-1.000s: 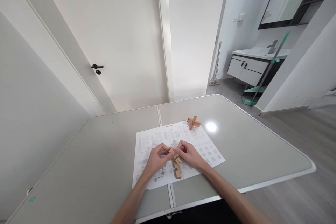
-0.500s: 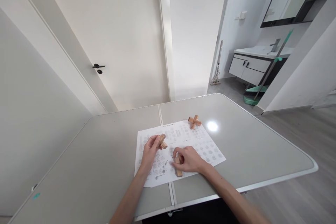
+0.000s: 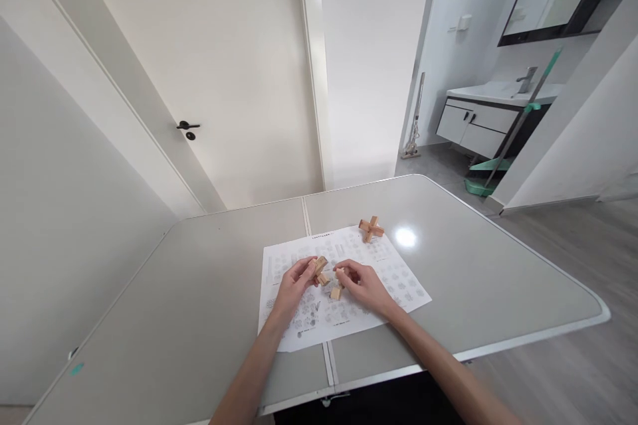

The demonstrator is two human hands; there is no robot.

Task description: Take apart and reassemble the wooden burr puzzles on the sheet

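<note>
My left hand [image 3: 295,284] is closed around a few wooden puzzle pieces [image 3: 321,264] fitted crosswise. They are over the middle of a printed paper sheet [image 3: 349,326]. Just to the right, my right hand [image 3: 367,288] pinches a pale wooden puzzle block [image 3: 335,293]; its lower end shows below the fingers and the rest is partly hidden. A small gap separates it from the pieces in my left hand. Near the sheet's top right corner lies an assembled wooden cross puzzle [image 3: 371,229], touched by neither hand.
The grey folding table [image 3: 199,299] has a seam down its middle and a pale raised rim. Beyond it stands a white door [image 3: 239,66] with a black handle. Through an opening at the right are a sink cabinet [image 3: 476,121], a mop and a green dustpan [image 3: 479,186].
My right hand has lifted the wooden block from the sheet's near edge, moving it away from me towards my left hand. My left hand has shifted slightly right with its pieces.
</note>
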